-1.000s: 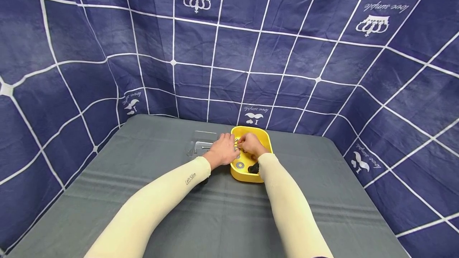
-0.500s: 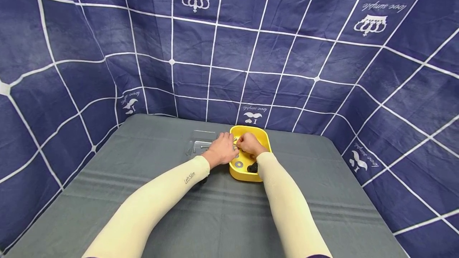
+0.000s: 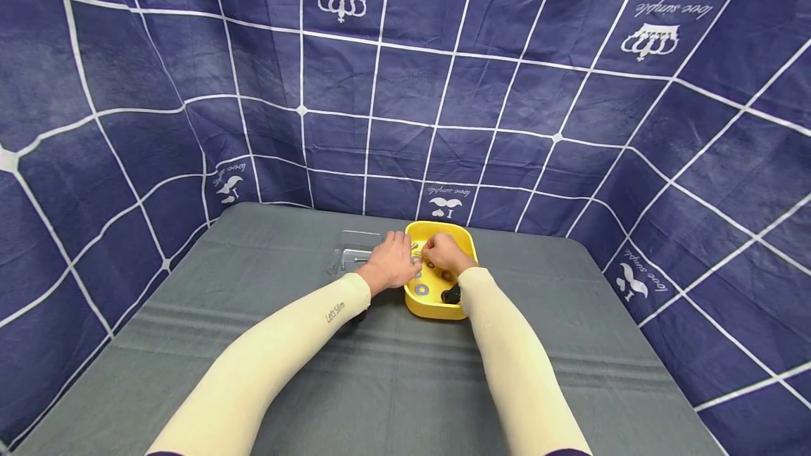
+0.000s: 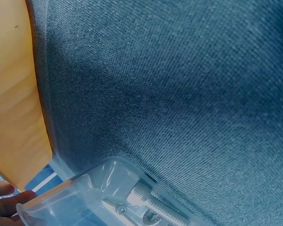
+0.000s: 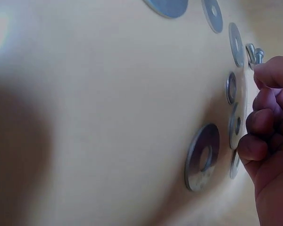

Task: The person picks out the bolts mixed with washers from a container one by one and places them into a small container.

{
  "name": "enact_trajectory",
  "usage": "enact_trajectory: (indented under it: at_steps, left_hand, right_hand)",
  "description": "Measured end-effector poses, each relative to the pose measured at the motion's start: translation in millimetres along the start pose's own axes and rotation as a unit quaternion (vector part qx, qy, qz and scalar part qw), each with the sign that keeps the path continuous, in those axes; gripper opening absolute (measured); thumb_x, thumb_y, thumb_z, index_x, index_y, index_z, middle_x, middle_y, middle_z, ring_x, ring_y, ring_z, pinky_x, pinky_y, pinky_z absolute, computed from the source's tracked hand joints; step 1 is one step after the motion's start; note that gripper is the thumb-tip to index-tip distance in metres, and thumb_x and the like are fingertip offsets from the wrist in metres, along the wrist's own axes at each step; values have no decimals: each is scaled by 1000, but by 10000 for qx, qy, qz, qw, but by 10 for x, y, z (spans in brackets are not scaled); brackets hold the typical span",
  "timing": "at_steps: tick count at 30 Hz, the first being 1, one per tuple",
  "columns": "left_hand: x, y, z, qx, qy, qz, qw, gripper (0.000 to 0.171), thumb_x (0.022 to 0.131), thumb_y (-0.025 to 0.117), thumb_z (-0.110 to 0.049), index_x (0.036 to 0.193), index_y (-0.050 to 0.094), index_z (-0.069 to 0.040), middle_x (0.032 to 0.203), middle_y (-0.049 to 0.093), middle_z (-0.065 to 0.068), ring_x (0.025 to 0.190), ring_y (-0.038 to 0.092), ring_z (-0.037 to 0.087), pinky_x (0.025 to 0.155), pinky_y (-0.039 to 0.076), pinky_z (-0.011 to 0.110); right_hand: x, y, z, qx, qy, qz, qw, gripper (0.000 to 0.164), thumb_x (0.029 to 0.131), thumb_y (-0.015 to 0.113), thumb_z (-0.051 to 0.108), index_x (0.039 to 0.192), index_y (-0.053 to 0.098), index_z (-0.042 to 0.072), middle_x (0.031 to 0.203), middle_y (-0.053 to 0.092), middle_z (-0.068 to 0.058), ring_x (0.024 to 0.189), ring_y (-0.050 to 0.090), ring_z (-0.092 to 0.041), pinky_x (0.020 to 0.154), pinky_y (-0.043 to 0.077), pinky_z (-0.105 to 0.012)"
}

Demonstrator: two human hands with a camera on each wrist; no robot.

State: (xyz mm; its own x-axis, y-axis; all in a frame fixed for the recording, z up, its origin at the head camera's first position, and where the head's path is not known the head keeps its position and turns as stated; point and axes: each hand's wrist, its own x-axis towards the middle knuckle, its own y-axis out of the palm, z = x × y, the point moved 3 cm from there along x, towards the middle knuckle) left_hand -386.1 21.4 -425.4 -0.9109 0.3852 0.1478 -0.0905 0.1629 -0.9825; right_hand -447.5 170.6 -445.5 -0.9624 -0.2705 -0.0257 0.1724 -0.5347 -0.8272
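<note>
My right hand point(image 3: 443, 253) is inside a yellow bin point(image 3: 437, 312), its fingers curled. In the right wrist view, thumb and forefinger pinch at a small metal bolt point(image 5: 259, 55), largely hidden behind the fingertips. A curved metal piece point(image 5: 250, 52) shows beside it. Several flat washers point(image 5: 194, 160) lie on the bin floor below the hand. My left hand point(image 3: 391, 260) lies between the bin's left rim and a clear plastic box point(image 3: 348, 259), its thumb reaching over the bin. In the left wrist view, its fingertips are right at the box's rim; I cannot tell what they hold.
Inside the clear box are a thick bolt point(image 4: 160, 207) and a wing nut point(image 4: 120, 209). A black object point(image 3: 451, 294) sits in the bin's front right corner. Grey cloth point(image 3: 405, 385) covers the table, and a blue checked curtain point(image 3: 405, 76) rises behind it.
My right hand has shifted slightly to the right, away from the left thumb, and more of the washers in the bin show. The left hand stays almost in place.
</note>
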Motion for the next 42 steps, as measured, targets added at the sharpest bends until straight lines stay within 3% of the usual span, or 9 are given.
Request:
enact_trajectory:
  at_steps: [14,24,28,36,42]
  left_hand:
    - [-41,-53,42,343,-100,217,9991,67,97,49,-51,135,48,4,126,54,18,119,48,31,108,44,41]
    - [-21,-175,110,441,-91,15,9990,66,97,49,-56,130,52,1,122,55,17,118,47,32,107,41,44]
    - [-40,-243,183,401,-121,-60,9991,68,96,49,-57,134,52,0,127,55,18,124,47,33,110,40,46]
    - [-97,-300,370,400,-192,-14,9990,67,98,49,-53,140,50,0,135,52,20,131,43,36,113,35,50]
    - [-139,-325,525,429,-359,50,9984,68,98,49,-54,141,49,-1,139,49,21,136,39,37,115,33,50]
  right_hand:
    - [-27,-153,60,-105,-468,-168,9987,22,88,56,10,67,64,5,57,49,5,52,45,-9,52,36,-21]
    - [-29,-320,254,-453,-578,-425,9964,15,90,65,11,87,76,2,76,68,-2,69,56,-13,66,44,-23]
    - [-27,-363,296,-442,-493,-400,9970,16,92,64,13,89,75,2,81,69,-4,72,56,-14,67,44,-23]
    - [-28,-413,435,-531,-777,-414,9947,19,93,62,12,88,74,-1,75,64,-4,67,52,-15,67,42,-25]
    - [21,-418,502,-393,-852,-324,9951,18,95,61,13,90,75,1,82,69,-5,70,55,-13,68,44,-24]
